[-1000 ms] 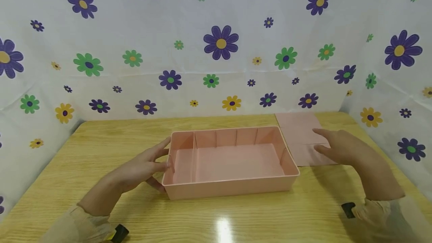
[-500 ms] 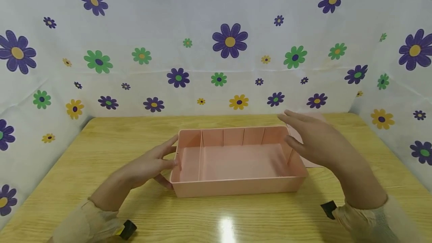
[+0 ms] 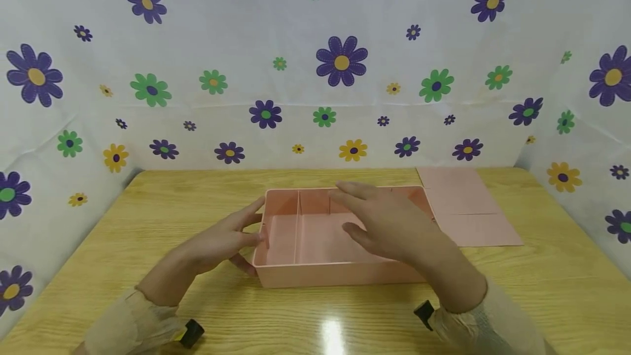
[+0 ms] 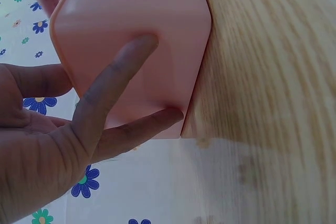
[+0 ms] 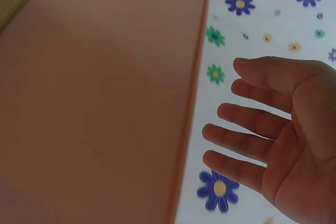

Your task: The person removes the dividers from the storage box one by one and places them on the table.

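A pink plastic box [image 3: 340, 274] with an open top stands on the table, a thin divider [image 3: 298, 226] setting off a narrow compartment at its left. My left hand [image 3: 222, 242] grips the box's left end. In the left wrist view, two fingers [image 4: 118, 77] press the outer wall while another reaches past the rim. Over the box's right half hovers my right hand [image 3: 389, 223], covering part of the interior. Its fingers are extended and hold nothing, as the right wrist view shows with the hand [image 5: 294, 129] beside the box rim.
Flat pink pieces [image 3: 468, 201] lie on the wooden table [image 3: 335, 316] just right of the box, with a slit or seam across them. A white flowered cloth [image 3: 291, 32] stands behind the table and along both sides.
My right hand has moved left from above the flat pink pieces to above the box, uncovering those pieces. The left hand keeps its hold on the box's end. The head view has shifted slightly.
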Motion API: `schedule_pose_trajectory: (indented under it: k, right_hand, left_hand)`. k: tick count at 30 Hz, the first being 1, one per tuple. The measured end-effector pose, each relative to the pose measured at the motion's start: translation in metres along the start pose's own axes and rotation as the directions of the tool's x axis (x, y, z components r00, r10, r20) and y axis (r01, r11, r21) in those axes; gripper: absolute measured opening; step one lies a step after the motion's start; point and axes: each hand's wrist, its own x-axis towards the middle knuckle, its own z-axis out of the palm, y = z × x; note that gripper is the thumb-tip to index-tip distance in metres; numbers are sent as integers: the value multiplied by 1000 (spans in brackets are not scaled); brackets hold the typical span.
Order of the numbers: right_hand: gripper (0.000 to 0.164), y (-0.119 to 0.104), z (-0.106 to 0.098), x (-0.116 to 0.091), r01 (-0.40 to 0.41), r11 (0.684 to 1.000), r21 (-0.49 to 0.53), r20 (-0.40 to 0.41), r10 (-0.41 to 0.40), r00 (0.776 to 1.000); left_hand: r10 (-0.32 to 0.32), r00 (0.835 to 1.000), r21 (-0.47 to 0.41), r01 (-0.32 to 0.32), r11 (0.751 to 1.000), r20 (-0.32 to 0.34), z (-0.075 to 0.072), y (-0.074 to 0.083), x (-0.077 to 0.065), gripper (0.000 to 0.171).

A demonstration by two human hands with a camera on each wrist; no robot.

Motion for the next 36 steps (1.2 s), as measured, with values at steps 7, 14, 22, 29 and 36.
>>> schedule_pose_trajectory:
  k: [7,14,22,29,36]
  right_hand:
    - [58,-31,19,21,102,995,5,89,-102,991]
    - [49,-49,39,40,217,973,-79,92,-210,973]
    - [30,-52,58,65,249,964,-93,230,-223,947]
    - [23,-48,73,76,229,973,-34,291,-209,934]
    - [27,-50,77,78,156,987,-23,308,-142,941]
  left_hand:
    - [-2,1000,6,2,1000,-5,1,0,1,71]
    - [0,1000,6,0,1000,0,1,-1,1,70]
    - [-2,1000,-2,2,1000,-3,0,-2,2,71]
    - [2,1000,8,-2,1000,-7,0,-2,1,70]
    - [-6,1000,9,6,1000,-18,1,-1,0,71]
